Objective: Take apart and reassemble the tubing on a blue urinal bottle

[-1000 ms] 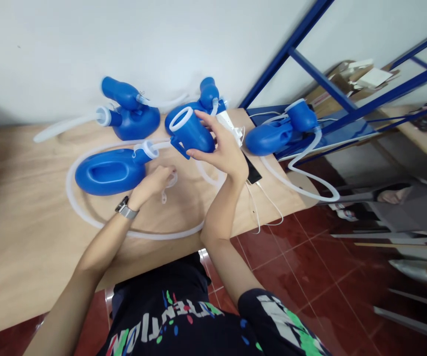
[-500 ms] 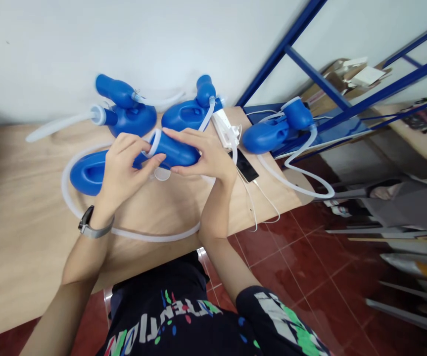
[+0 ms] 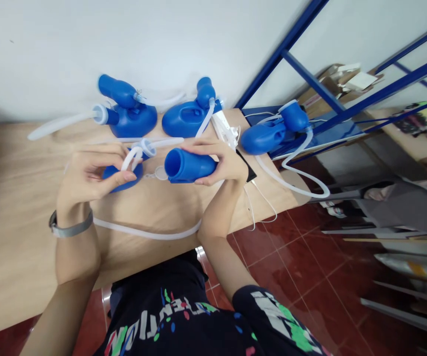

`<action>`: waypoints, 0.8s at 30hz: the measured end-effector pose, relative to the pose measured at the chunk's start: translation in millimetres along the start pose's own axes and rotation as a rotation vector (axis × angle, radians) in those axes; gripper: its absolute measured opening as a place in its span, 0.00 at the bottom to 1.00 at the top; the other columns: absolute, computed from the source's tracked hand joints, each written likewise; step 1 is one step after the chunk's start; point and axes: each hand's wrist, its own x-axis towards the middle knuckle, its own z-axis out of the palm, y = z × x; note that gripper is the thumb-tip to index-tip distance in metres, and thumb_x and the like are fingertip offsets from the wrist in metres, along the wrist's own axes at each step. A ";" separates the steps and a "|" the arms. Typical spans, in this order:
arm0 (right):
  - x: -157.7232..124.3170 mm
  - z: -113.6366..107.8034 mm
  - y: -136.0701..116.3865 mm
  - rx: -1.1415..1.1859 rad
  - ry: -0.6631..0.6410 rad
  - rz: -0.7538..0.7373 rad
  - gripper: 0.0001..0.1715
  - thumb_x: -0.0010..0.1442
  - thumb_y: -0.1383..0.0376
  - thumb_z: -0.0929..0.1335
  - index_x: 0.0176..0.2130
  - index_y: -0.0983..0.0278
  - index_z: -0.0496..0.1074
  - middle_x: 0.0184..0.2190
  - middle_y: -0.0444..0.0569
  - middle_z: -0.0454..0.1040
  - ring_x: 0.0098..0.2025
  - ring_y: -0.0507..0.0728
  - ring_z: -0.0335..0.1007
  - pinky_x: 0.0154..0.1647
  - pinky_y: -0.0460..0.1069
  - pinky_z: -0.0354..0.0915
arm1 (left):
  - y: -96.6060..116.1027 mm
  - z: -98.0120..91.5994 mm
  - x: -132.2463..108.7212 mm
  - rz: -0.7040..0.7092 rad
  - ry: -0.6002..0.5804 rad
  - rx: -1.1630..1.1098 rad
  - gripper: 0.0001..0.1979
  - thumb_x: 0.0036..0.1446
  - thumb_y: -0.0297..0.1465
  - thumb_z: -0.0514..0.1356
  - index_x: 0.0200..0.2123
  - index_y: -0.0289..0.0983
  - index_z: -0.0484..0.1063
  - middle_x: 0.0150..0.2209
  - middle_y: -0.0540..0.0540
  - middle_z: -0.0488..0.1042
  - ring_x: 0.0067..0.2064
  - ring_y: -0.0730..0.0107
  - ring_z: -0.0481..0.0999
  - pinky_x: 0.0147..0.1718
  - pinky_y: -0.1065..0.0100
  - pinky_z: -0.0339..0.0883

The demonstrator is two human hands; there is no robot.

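My right hand is closed around a blue plastic funnel piece, held level above the wooden table with its open mouth facing left. My left hand pinches a white ring-shaped seal, lifted just left of that mouth. A small clear cap hangs between the two hands. Behind my left hand lies a blue urinal bottle with a white collar and a long white hose looping toward the table's near edge.
Two more blue bottles with hoses stand at the back by the wall, a third at the right on a blue metal frame. A white power strip, cables and a phone lie at the table's right end. Red tiled floor below.
My left hand rose from the table to the funnel's mouth, then pulled the white ring off to the left. My right hand turned the funnel level and lowered it.
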 end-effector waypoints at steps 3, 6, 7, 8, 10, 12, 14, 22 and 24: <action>-1.5 -9.0 15.2 0.073 0.039 -0.006 0.62 0.61 0.26 0.80 0.82 0.45 0.77 0.69 0.54 0.87 0.70 0.78 0.83 0.74 0.78 0.81 | -12.8 5.2 3.1 -0.013 -0.170 0.125 0.25 0.77 0.54 0.70 0.30 0.47 0.81 0.31 0.47 0.82 0.33 0.59 0.81 0.37 0.55 0.78; 4.1 -6.3 17.1 0.106 0.135 0.039 0.65 0.63 0.27 0.80 0.85 0.52 0.74 0.73 0.58 0.84 0.75 0.82 0.80 0.76 0.80 0.78 | -33.4 41.0 12.5 -0.157 -0.390 0.381 0.23 0.81 0.46 0.65 0.31 0.44 0.78 0.36 0.43 0.86 0.38 0.55 0.85 0.42 0.55 0.78; 6.9 -4.2 14.3 0.101 0.149 0.041 0.65 0.63 0.28 0.81 0.85 0.52 0.74 0.74 0.58 0.84 0.76 0.83 0.79 0.76 0.82 0.78 | -40.2 56.5 14.9 -0.231 -0.395 0.506 0.19 0.81 0.41 0.64 0.33 0.42 0.79 0.42 0.39 0.88 0.44 0.50 0.87 0.43 0.55 0.79; 9.9 -2.0 10.2 0.089 0.151 0.037 0.64 0.63 0.28 0.81 0.85 0.52 0.74 0.75 0.58 0.83 0.77 0.83 0.79 0.76 0.83 0.77 | -46.1 71.7 16.1 -0.299 -0.410 0.603 0.14 0.80 0.37 0.64 0.38 0.41 0.81 0.49 0.36 0.89 0.51 0.46 0.89 0.45 0.56 0.80; 16.2 1.8 -0.8 0.055 0.132 0.028 0.62 0.65 0.30 0.81 0.85 0.51 0.73 0.78 0.57 0.81 0.78 0.83 0.78 0.76 0.84 0.77 | -53.9 96.2 15.2 -0.373 -0.448 0.677 0.09 0.78 0.31 0.63 0.42 0.39 0.83 0.53 0.31 0.89 0.57 0.42 0.89 0.45 0.57 0.81; 22.6 5.0 -12.4 0.039 0.136 0.016 0.61 0.68 0.31 0.80 0.86 0.51 0.71 0.81 0.58 0.78 0.79 0.83 0.77 0.76 0.83 0.77 | -56.0 107.7 11.5 -0.399 -0.478 0.673 0.09 0.77 0.28 0.63 0.44 0.37 0.84 0.50 0.29 0.89 0.54 0.42 0.90 0.44 0.58 0.81; 28.8 8.4 -21.5 0.038 0.178 0.018 0.61 0.70 0.32 0.79 0.87 0.54 0.70 0.84 0.59 0.73 0.81 0.84 0.75 0.77 0.81 0.78 | -54.0 105.0 8.6 -0.395 -0.508 0.647 0.09 0.77 0.28 0.62 0.45 0.37 0.84 0.48 0.32 0.89 0.50 0.45 0.91 0.45 0.58 0.81; 51.2 26.8 -41.3 0.144 0.166 -0.049 0.65 0.78 0.27 0.70 0.91 0.60 0.56 0.93 0.56 0.58 0.95 0.75 0.53 0.92 0.71 0.65 | -43.4 31.6 6.1 -0.266 0.106 -0.028 0.52 0.65 0.69 0.75 0.80 0.48 0.70 0.64 0.35 0.85 0.52 0.49 0.91 0.43 0.55 0.89; 57.8 29.9 -55.0 0.166 0.048 -0.125 0.65 0.78 0.26 0.71 0.91 0.59 0.58 0.92 0.52 0.60 0.93 0.72 0.59 0.93 0.69 0.65 | -39.5 23.1 3.6 -0.219 0.167 -0.126 0.62 0.58 0.73 0.78 0.84 0.50 0.65 0.71 0.34 0.81 0.55 0.49 0.89 0.42 0.57 0.90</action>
